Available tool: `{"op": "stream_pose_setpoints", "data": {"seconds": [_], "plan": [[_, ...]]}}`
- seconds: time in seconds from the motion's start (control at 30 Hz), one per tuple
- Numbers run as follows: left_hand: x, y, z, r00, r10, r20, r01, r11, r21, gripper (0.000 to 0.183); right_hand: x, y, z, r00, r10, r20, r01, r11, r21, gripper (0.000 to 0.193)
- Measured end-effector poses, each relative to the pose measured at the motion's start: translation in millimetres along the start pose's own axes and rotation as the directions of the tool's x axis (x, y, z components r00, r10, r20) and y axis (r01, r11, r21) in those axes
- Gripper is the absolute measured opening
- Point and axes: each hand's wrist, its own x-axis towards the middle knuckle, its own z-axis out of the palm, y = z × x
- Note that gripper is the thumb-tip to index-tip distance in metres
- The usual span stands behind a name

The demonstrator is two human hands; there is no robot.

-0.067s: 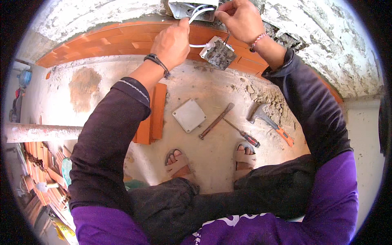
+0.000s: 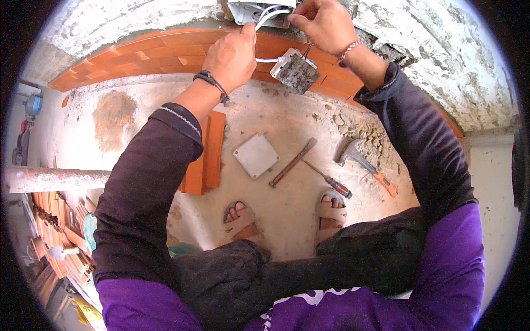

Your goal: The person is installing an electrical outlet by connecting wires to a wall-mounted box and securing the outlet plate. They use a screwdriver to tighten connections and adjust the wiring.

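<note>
A grey electrical box (image 2: 240, 15) is set in the wall at the top of the view, with a white cable (image 2: 274, 14) looping out of it. My left hand (image 2: 231, 59) is closed around that cable just below the box. At the box's right edge, my right hand (image 2: 328, 28) is pinched, its thumb and fingertips together; whatever lies between them is too small to make out. Below the hands, a mortar-smeared socket-like unit (image 2: 297, 73) hangs by a white cable and dark wires against the orange tiles.
On the floor lie a square grey cover plate (image 2: 256, 155), a flat chisel (image 2: 292, 163), a screwdriver (image 2: 335, 186) and an orange-handled claw hammer (image 2: 366, 165). Orange tiles (image 2: 212, 157) are stacked by my left forearm. Rubble (image 2: 353, 128) lies along the wall; a pipe (image 2: 61, 180) juts in at left.
My right hand has shifted very slightly at the box's edge. Otherwise nothing visibly differs.
</note>
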Motion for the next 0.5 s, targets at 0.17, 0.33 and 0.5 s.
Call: {"op": "stream_pose_setpoints", "data": {"seconds": [0.17, 0.33, 0.5], "plan": [[7.3, -0.9, 0.6, 0.996, 0.066, -0.055, -0.068, 0.996, -0.052, 0.019, 28.0, -0.7, -5.2, 0.997, -0.033, 0.073, 0.037, 0.998, -0.060, 0.026], [10.2, -5.1, 0.0, 0.995, 0.051, -0.089, -0.062, 0.989, -0.133, 0.026, 32.8, -0.4, -5.5, 0.992, 0.088, 0.091, -0.083, 0.995, -0.058, 0.028], [2.2, 2.3, 2.0, 0.975, 0.123, -0.186, -0.173, 0.943, -0.283, 0.033, 33.8, -1.1, -5.0, 0.986, 0.115, 0.122, -0.120, 0.992, 0.038, 0.027]]}}
